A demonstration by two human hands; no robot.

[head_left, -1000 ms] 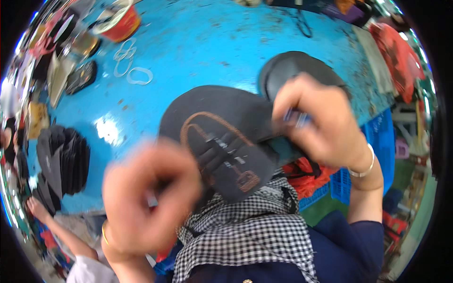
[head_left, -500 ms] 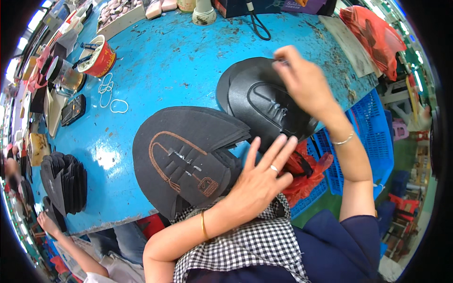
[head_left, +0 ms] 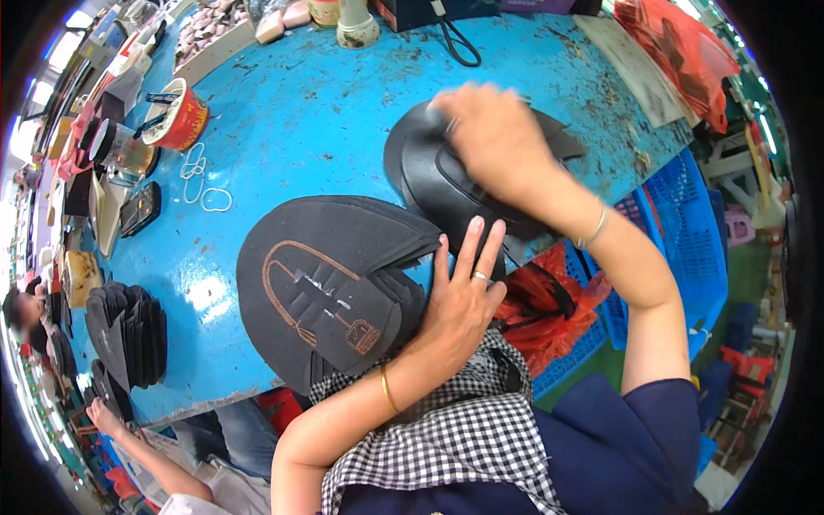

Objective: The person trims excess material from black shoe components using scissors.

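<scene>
A glossy black shoe upper piece lies on top of similar dark pieces on the blue table. Over its far part is my right hand, smeared by motion, fingers curled around something small that I cannot make out. My left hand rests at the near edge of the glossy piece with its fingers spread, the fingertips touching it. Just left of that hand sits a stack of matte black shoe uppers, the top one carrying brown stitching in a loop and a small patch.
A smaller stack of black pieces stands at the left, near another person's hand. Farther back are a red tub, a calculator and white cord. Blue baskets and a red bag stand right.
My right hand has swept left across the far part of the glossy upper. My left hand has shifted slightly up and left, its fingers still spread.
</scene>
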